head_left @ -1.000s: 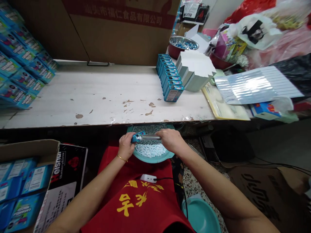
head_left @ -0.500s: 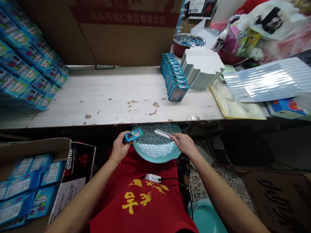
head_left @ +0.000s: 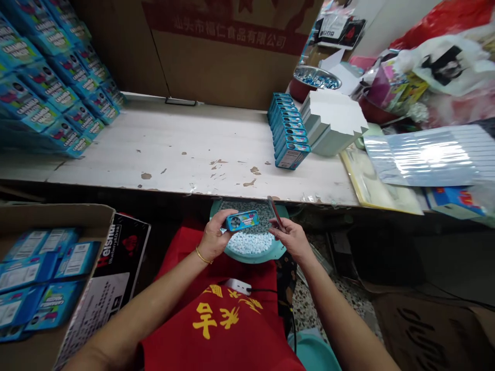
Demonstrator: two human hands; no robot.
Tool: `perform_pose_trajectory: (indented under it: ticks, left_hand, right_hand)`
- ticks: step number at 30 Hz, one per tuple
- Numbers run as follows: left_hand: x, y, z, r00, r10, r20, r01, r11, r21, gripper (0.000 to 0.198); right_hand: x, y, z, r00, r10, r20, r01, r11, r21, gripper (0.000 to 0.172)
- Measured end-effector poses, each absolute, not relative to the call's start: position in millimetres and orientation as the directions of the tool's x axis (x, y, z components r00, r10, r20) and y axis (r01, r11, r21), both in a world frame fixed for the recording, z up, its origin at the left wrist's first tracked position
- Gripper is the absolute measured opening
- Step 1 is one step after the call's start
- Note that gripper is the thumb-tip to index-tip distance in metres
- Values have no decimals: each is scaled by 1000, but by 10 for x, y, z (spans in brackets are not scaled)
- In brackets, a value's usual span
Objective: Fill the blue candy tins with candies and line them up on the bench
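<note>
While our left hand (head_left: 214, 237) pinches a box (head_left: 243, 221) over the tub's (head_left: 252, 259) ten o'clock, our right hand (head_left: 295, 240) pinches a scoop (head_left: 275, 212) toward two.

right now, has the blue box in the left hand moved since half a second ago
Yes: the blue box in the left hand has shifted right, judged against the white table.

hands (head_left: 214, 238) (head_left: 294, 240) 2; held box (head_left: 242, 221) 1; scoop (head_left: 275, 213) 1; pellet basin (head_left: 255, 259) 1
</note>
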State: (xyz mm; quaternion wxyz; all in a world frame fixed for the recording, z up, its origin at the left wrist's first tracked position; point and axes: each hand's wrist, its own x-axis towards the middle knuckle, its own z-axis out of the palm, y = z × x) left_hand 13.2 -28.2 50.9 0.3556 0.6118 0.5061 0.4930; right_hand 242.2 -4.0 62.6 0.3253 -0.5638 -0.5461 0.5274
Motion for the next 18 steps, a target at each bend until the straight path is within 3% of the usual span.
perform_pose_trajectory:
  ticks: [7,13,15,18]
  left_hand:
    - [156,-351,619,74,982,176,313,-190,931,45]
    - [30,-389,679,67,974,218,-21,-217,976,80]
    - [-61,-396,619,19,989,147,-41,-146,988,70]
    - [-192,-440,478,-37,999,16,-48,-18,999,48]
  right_hand:
    - [2129,-34,832,-344,936,-76,92,-47,-995,66]
    - [2050,-46,797,-311,945,-100,36,-94,-995,42]
    - [2090,-48,754,-295,954,-58,97,-31,-995,41]
    - [2157,-52,728,-275,959,66,323,157,-933,39]
